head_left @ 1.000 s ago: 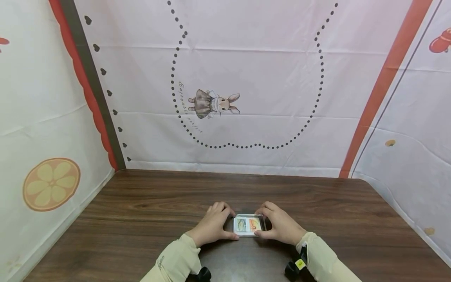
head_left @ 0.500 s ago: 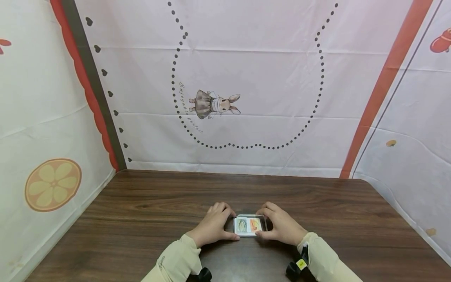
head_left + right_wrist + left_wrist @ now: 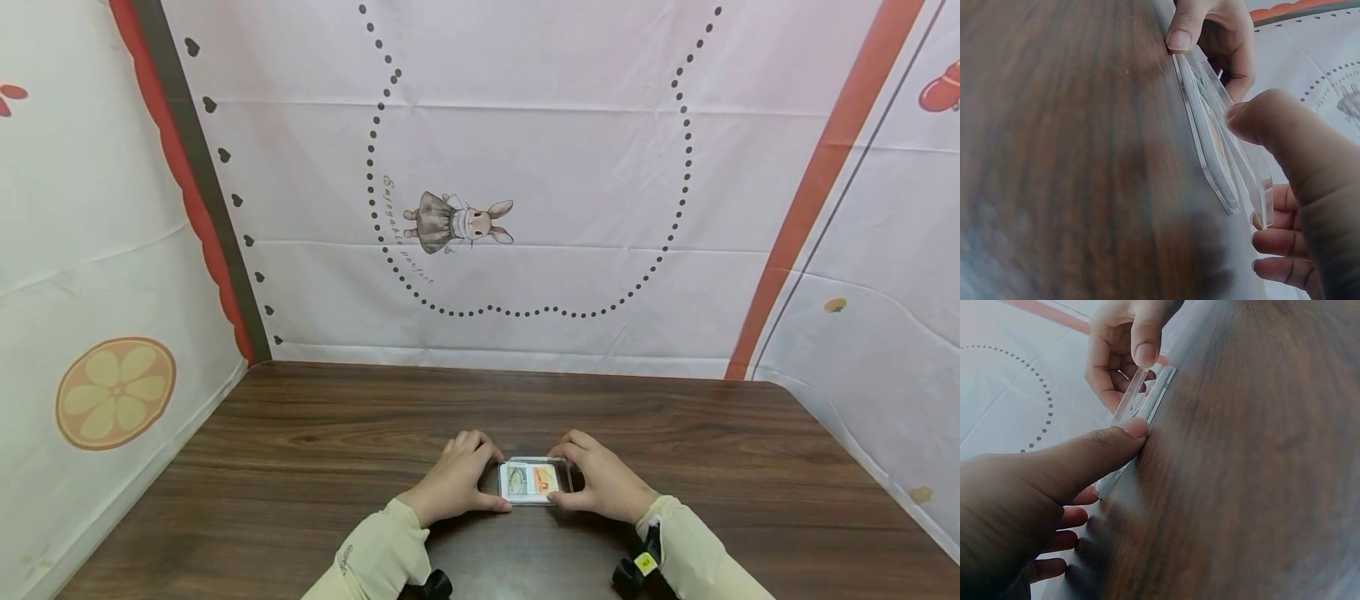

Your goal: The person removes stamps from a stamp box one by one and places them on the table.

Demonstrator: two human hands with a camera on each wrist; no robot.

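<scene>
A small clear case (image 3: 529, 481) lies on the brown table in the head view, with two printed pictures, one greenish and one orange, on white inside. My left hand (image 3: 457, 476) grips its left end between thumb and fingers. At the right end, my right hand (image 3: 604, 481) pinches the clear cover (image 3: 1250, 165). In the right wrist view this cover stands tilted off the base (image 3: 1200, 134), with a gap widest at the near end. The left thumb presses on the case's near long edge in the left wrist view.
The wood-grain table (image 3: 360, 408) extends around both hands. A pale printed cloth (image 3: 570, 183) hangs behind it, with a rabbit figure and dotted line, and more cloth stands at both sides. Black devices are strapped at both wrists.
My right hand and the cover's right edge have shifted slightly to the right. The left hand keeps its grip on the left end. The head view has moved a little.
</scene>
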